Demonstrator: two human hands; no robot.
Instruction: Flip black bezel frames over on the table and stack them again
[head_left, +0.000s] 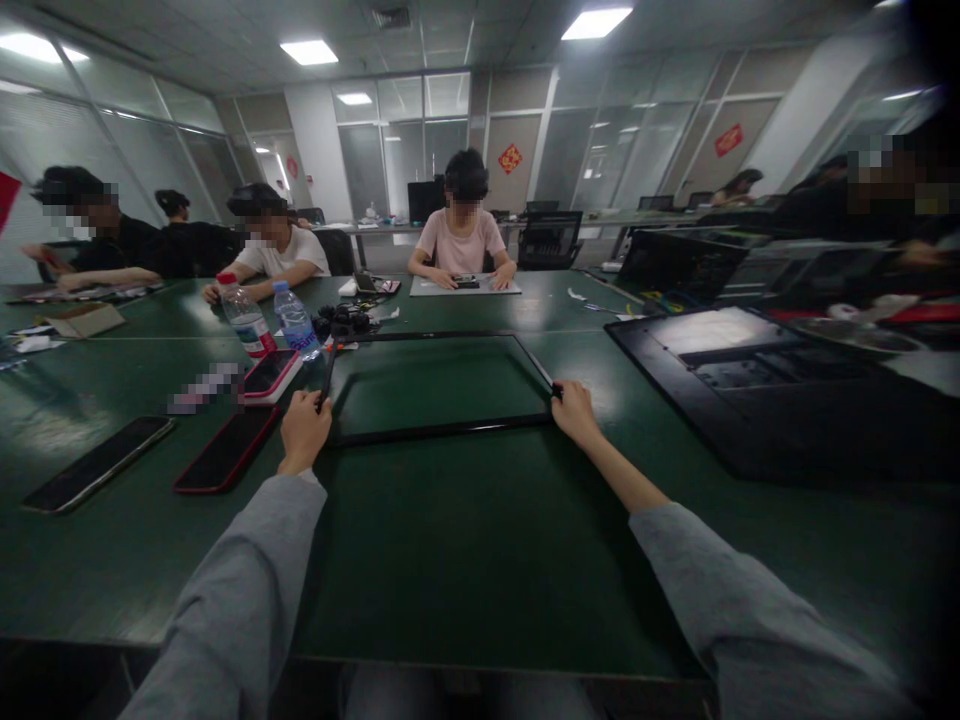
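A thin black rectangular frame (442, 430), like a screen bezel, is held out over the green table (480, 560). Through its open middle the tabletop shows. My left hand (306, 430) is closed around the frame's left side, near the front corner. On the opposite side, my right hand (576, 410) grips the right edge with its fingers wrapped round it. Just left of my left hand lie a phone with a red edge (227, 450) and a white-and-pink device with a dark screen (271, 376).
Another phone (101, 463) lies farther left. Two plastic bottles, one red-capped (247, 318) and one blue-capped (297, 318), stand beyond the devices near dark cables (345, 322). A large black panel (720, 400) lies at the right. Across the table, a person in pink (461, 238) handles small parts.
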